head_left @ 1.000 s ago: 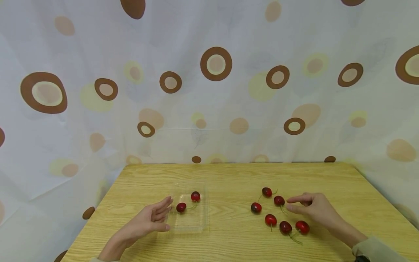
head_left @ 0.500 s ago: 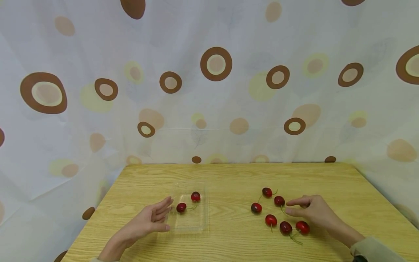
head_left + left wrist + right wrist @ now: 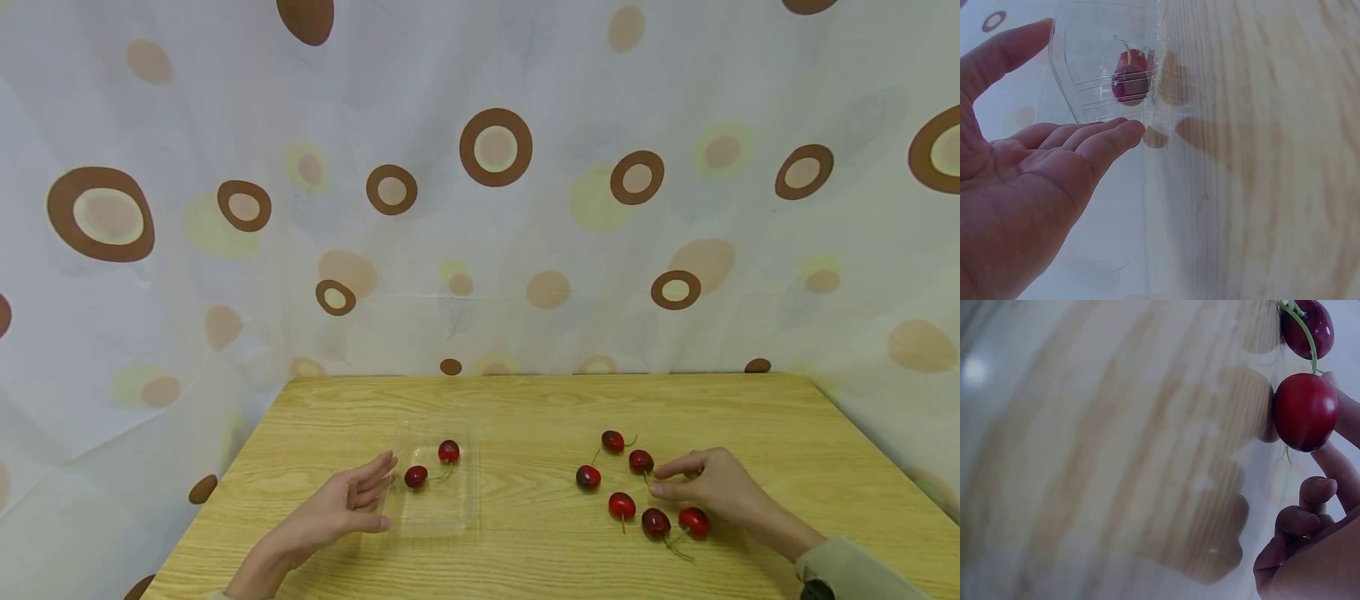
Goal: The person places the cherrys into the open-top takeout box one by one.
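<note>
My left hand (image 3: 341, 504) rests beside a clear plastic box (image 3: 472, 500), thumb and fingers apart at its left side. In the left wrist view the fingertips lie against the box wall. Two dark red cherries (image 3: 416, 477) with green stems lie inside the box. My right hand (image 3: 716, 492) reaches in from the right to a cherry (image 3: 641, 462), its index finger and thumb at either side of the stem, a gap showing between them. The right wrist view has a nearer red cherry (image 3: 1305, 412) hiding the fingertips, so contact cannot be made out.
Several other cherries lie loose around the right hand, among them a bright red one (image 3: 622, 506) and a dark one (image 3: 656, 523) close below the thumb. The wooden table (image 3: 525, 567) ends at a patterned curtain (image 3: 495, 233) behind and at both sides.
My right hand has shifted slightly left and down, its thumb and index finger now nearer the cherry's stem. The left hand, the box and the cherries stay in place.
</note>
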Available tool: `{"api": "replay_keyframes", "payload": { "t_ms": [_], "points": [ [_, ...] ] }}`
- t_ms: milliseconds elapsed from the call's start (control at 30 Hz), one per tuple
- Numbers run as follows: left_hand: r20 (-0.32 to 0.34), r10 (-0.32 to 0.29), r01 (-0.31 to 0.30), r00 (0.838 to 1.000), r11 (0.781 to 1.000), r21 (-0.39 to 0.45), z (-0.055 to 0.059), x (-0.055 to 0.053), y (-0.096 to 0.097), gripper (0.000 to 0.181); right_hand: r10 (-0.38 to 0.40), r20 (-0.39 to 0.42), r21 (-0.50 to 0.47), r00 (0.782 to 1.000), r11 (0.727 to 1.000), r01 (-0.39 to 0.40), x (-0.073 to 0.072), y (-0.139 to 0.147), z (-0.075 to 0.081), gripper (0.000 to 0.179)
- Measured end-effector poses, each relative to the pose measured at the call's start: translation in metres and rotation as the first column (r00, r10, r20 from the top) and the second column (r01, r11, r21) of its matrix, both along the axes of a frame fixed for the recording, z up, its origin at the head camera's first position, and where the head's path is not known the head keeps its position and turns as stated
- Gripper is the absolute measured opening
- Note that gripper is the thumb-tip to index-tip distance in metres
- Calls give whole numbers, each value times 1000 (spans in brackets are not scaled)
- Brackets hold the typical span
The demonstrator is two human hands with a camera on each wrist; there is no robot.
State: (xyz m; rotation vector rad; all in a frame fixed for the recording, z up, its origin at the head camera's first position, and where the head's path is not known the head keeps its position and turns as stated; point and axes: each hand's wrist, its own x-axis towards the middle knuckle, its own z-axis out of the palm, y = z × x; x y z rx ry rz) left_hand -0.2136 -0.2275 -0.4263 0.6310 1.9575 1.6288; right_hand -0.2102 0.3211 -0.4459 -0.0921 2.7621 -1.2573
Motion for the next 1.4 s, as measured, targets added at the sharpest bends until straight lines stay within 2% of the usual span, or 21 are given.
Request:
{"api": "replay_keyframes", "payload": {
  "t_ms": [367,767,900,1133,1400],
  "points": [
    [3,-6,6,1000,1000,7,0,0,-1,91,-15,-21,45,1000,999,16,-3,4,-1,33],
    [15,6,-6,1000,1000,-6,0,0,0,91,17,-9,55,1000,998,-16,-7,1,0,30],
    [14,8,-8,1000,1000,-9,1,0,0,91,29,-39,66,999,997,-26,-8,6,-1,28],
    [6,7,-7,1000,1000,-11,1,0,-1,90,81,-93,75,992,994,-74,-13,22,-6,23],
    [9,14,-14,1000,1000,-19,2,1,0,90,120,-75,31,990,993,-118,-19,29,-4,27]
  ]
}}
